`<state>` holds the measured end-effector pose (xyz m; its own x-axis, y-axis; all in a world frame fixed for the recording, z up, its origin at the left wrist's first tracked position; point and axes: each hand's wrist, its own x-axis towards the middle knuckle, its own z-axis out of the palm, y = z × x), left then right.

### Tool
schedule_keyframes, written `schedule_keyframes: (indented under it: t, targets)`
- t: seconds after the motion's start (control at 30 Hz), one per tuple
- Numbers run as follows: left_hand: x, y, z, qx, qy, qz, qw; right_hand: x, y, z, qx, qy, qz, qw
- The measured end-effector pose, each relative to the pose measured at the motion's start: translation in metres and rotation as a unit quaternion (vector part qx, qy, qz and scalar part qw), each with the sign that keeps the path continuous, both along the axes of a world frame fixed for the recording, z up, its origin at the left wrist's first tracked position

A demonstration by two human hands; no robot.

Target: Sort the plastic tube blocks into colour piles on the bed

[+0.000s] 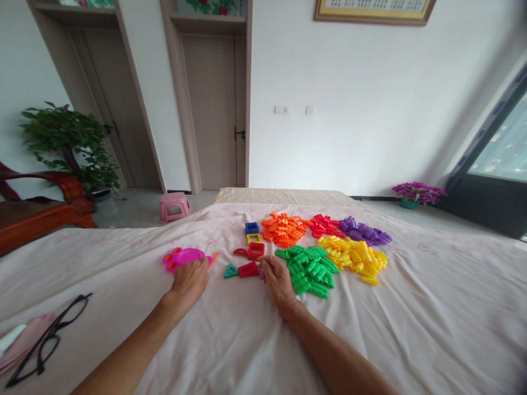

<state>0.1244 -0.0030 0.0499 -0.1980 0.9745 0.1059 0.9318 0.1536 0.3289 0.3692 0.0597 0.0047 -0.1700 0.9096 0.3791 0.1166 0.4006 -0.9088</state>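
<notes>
My left hand [191, 280] is closed at the edge of a magenta plastic piece [187, 257] with orange rounds; a thin orange strip [213, 260] sticks out by its fingers. My right hand [276, 281] has its fingers pressed together beside a red block [248, 269], with a bit of purple showing at the fingertips. Left of the red block lies a teal triangle [230, 270]. Behind are a red square frame [256, 250], a red curved piece [240, 252], a yellow frame [254, 238] and a blue one [252, 227]. A green pile [313, 269] lies right of my right hand.
Further piles are orange [285, 229], red [326, 225], purple [365, 231] and yellow [354, 255]. Black glasses [48, 336] and a pink cloth [31, 339] lie at the near left on the bedsheet-like cover [230, 340]. A pink stool [175, 207] stands beyond.
</notes>
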Motion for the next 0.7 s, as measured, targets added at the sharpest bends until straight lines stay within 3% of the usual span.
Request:
schedule_keyframes:
  t: [0.13,0.3,0.5,0.7]
  targets:
    - [0.007,-0.004,0.005,-0.027,0.097,0.025,0.995,0.001,0.001,0.0,0.009,-0.019,0.007,1.0]
    - [0.006,-0.001,0.004,-0.031,0.126,0.033,0.991,0.0,0.0,0.0,0.008,-0.015,0.009,1.0]
    - [0.004,0.015,0.0,-0.019,0.049,0.054,0.997,-0.001,-0.001,0.002,-0.002,-0.014,0.012,1.0]
    - [0.004,0.046,-0.008,0.004,-0.063,0.079,0.995,-0.002,-0.001,0.003,-0.011,-0.004,0.011,1.0]
